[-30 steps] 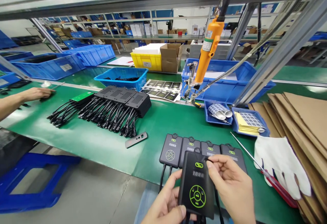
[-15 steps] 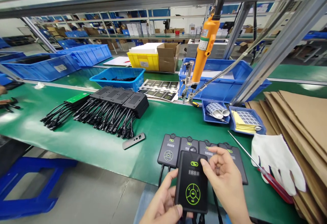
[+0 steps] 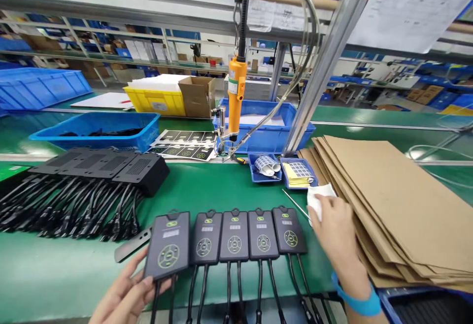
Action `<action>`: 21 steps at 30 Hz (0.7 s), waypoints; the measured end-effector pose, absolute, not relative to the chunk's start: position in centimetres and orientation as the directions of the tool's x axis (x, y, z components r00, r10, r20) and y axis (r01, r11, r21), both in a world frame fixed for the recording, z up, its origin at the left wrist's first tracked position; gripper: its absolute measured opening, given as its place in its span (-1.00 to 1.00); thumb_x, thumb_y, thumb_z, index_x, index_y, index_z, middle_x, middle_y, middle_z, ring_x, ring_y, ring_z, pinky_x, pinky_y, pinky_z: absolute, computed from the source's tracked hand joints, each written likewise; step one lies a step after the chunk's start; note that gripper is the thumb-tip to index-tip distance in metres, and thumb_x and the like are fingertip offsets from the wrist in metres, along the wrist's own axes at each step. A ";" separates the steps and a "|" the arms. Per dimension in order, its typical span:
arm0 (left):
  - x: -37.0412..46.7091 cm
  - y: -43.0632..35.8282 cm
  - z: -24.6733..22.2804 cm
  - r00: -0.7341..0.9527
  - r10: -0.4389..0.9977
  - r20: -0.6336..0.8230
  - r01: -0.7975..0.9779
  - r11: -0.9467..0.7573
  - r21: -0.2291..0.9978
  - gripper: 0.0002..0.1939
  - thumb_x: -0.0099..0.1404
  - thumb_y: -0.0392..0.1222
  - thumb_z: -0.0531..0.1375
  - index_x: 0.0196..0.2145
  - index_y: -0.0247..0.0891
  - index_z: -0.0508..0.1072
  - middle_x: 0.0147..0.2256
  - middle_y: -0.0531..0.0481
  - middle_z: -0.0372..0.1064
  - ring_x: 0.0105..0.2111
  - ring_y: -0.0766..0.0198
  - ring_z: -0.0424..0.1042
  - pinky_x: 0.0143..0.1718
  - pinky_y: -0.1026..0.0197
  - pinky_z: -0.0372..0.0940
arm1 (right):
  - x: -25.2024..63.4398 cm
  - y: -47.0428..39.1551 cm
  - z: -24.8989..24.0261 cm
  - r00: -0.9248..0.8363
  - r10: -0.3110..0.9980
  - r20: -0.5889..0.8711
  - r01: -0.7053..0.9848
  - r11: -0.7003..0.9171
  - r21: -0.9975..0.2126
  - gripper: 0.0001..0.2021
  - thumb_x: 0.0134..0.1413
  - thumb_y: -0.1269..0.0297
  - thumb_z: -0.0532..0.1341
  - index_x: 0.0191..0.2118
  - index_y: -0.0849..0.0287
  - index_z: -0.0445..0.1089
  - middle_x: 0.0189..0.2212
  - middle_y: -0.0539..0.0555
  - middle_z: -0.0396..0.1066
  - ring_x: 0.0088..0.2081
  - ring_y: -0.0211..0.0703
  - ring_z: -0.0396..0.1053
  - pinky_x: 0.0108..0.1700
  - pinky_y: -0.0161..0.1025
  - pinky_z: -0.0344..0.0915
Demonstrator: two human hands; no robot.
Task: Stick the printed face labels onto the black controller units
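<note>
Left hand (image 3: 127,297) grips the lower edge of a black controller (image 3: 168,251), the leftmost of five in a row (image 3: 247,235) on the green bench (image 3: 221,186). Right hand (image 3: 334,230), fingers loosely spread, rests on a white glove (image 3: 318,197) right of the row, beside stacked cardboard (image 3: 388,206). Orange screwdriver (image 3: 235,95) hangs behind the row.

Black controller (image 3: 168,249), flat rectangular unit, face up: green logo on top, small display, round green button pad, cables trailing off near edge. Lies leftmost in a row of five, tilted slightly, just beside next unit (image 3: 206,238), on green worktop (image 3: 229,186). White glove (image 3: 317,201) crumpled by cardboard stack.
</note>
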State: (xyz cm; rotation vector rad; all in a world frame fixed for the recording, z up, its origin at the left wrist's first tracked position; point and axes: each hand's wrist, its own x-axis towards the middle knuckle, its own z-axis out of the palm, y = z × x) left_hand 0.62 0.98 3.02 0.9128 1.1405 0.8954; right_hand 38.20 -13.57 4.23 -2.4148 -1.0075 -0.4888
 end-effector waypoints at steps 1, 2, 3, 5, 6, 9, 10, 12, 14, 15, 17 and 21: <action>0.0 1.9 2.8 0.161 0.926 -0.340 -0.105 0.359 0.928 0.19 -0.21 0.11 0.52 0.32 -0.10 0.12 0.00 -0.05 0.51 -0.14 -0.03 0.55 -0.21 0.25 0.54 | 39.4 -14.1 4.2 0.678 0.510 0.529 0.661 -0.738 -0.137 -0.64 0.19 0.25 0.12 -0.02 0.44 0.40 -0.13 0.43 0.33 -0.13 0.29 0.29 -0.21 0.05 0.24; -0.5 2.7 2.7 0.149 0.932 -0.330 -0.098 0.346 0.933 0.18 -0.23 0.11 0.53 0.31 -0.12 0.17 0.06 -0.05 0.47 -0.10 -0.05 0.54 -0.20 0.23 0.55 | 40.4 -14.5 4.1 0.684 0.482 0.548 0.588 -0.809 -0.022 -0.64 0.17 0.26 0.13 -0.05 0.47 0.40 -0.13 0.47 0.32 -0.13 0.35 0.28 -0.23 0.06 0.22; -0.8 3.2 2.5 0.147 0.937 -0.318 -0.086 0.333 0.939 0.15 -0.24 0.10 0.53 0.29 -0.15 0.21 0.11 -0.07 0.42 -0.07 -0.08 0.52 -0.18 0.21 0.55 | 41.2 -14.9 3.9 0.686 0.476 0.550 0.538 -0.841 0.057 -0.66 0.16 0.26 0.14 -0.11 0.49 0.42 -0.14 0.49 0.31 -0.14 0.38 0.27 -0.26 0.05 0.21; -0.9 3.6 2.1 0.147 0.945 -0.292 -0.045 0.301 0.953 0.07 -0.20 0.11 0.51 0.25 -0.21 0.28 0.17 -0.10 0.35 -0.03 -0.13 0.49 -0.16 0.16 0.55 | 42.4 -15.3 3.4 0.676 0.498 0.543 0.512 -0.848 0.140 -0.70 0.13 0.27 0.16 -0.23 0.48 0.46 -0.19 0.49 0.31 -0.17 0.36 0.29 -0.31 0.00 0.18; -0.8 3.6 1.9 0.143 0.951 -0.274 -0.028 0.281 0.959 0.03 -0.16 0.13 0.49 0.23 -0.23 0.30 0.17 -0.12 0.34 -0.03 -0.14 0.49 -0.16 0.15 0.55 | 42.8 -15.4 3.1 0.665 0.514 0.542 0.519 -0.840 0.159 -0.72 0.13 0.27 0.17 -0.28 0.46 0.47 -0.21 0.49 0.31 -0.19 0.35 0.29 -0.32 -0.02 0.17; -0.2 3.8 0.8 0.121 0.980 -0.161 0.031 0.158 0.987 -0.11 0.01 0.25 0.37 0.20 -0.26 0.33 0.15 -0.14 0.36 -0.03 -0.08 0.49 -0.17 0.18 0.53 | 43.5 -15.5 2.7 0.605 0.540 0.586 0.588 -0.799 0.129 -0.74 0.13 0.24 0.14 -0.39 0.33 0.47 -0.27 0.42 0.35 -0.22 0.32 0.30 -0.33 0.00 0.18; -0.1 4.0 0.5 0.127 0.987 -0.094 0.084 0.083 0.993 -0.16 0.05 0.27 0.33 0.17 -0.27 0.37 0.13 -0.15 0.39 -0.05 -0.04 0.51 -0.18 0.19 0.53 | 43.5 -15.4 2.7 0.563 0.560 0.608 0.653 -0.752 0.088 -0.74 0.15 0.22 0.12 -0.42 0.26 0.44 -0.29 0.37 0.37 -0.24 0.27 0.31 -0.33 0.01 0.21; -0.2 4.7 0.0 0.173 0.983 0.067 0.270 -0.112 0.956 -0.28 0.09 0.28 0.27 0.07 -0.27 0.48 0.05 -0.17 0.45 -0.15 0.00 0.54 -0.27 0.21 0.52 | 42.7 -15.3 2.9 0.440 0.598 0.670 0.818 -0.574 -0.026 -0.74 0.17 0.18 0.07 -0.46 0.16 0.35 -0.28 0.28 0.41 -0.24 0.18 0.35 -0.28 0.02 0.29; -0.4 5.4 -0.3 0.244 0.941 0.234 0.466 -0.326 0.823 -0.42 0.11 0.23 0.24 -0.07 -0.24 0.58 -0.04 -0.17 0.50 -0.21 0.01 0.55 -0.42 0.24 0.49 | 41.0 -15.0 2.7 0.317 0.645 0.695 0.934 -0.338 -0.113 -0.74 0.20 0.18 0.04 -0.48 0.13 0.28 -0.20 0.26 0.44 -0.14 0.10 0.40 -0.15 0.00 0.35; -0.6 5.7 -0.4 0.276 0.914 0.297 0.533 -0.403 0.745 -0.48 0.13 0.20 0.22 -0.10 -0.21 0.60 -0.06 -0.15 0.51 -0.24 0.02 0.55 -0.50 0.27 0.45 | 39.8 -14.8 2.5 0.263 0.690 0.674 0.962 -0.238 -0.132 -0.74 0.21 0.19 0.04 -0.47 0.13 0.28 -0.13 0.25 0.46 -0.05 0.08 0.40 -0.08 -0.01 0.36; -0.7 5.9 -0.5 0.317 0.878 0.359 0.593 -0.479 0.648 -0.53 0.19 0.14 0.17 -0.05 -0.15 0.58 -0.05 -0.12 0.52 -0.28 0.06 0.56 -0.62 0.31 0.37 | 37.3 -14.2 1.4 0.142 0.820 0.555 0.988 -0.088 -0.123 -0.74 0.23 0.12 0.07 -0.33 0.14 0.40 0.05 0.23 0.43 0.12 0.10 0.34 0.05 0.02 0.35; -0.7 5.6 -1.0 0.324 0.859 0.396 0.568 -0.511 0.644 -0.49 0.24 0.08 0.16 0.09 -0.17 0.46 -0.09 -0.09 0.55 -0.24 0.08 0.57 -0.42 0.25 0.48 | 32.9 -12.3 -2.9 -0.139 0.914 0.380 0.990 0.143 0.018 -0.09 0.03 -0.32 0.14 0.36 0.19 0.04 0.31 0.39 0.07 0.27 0.49 0.11 0.08 0.39 0.26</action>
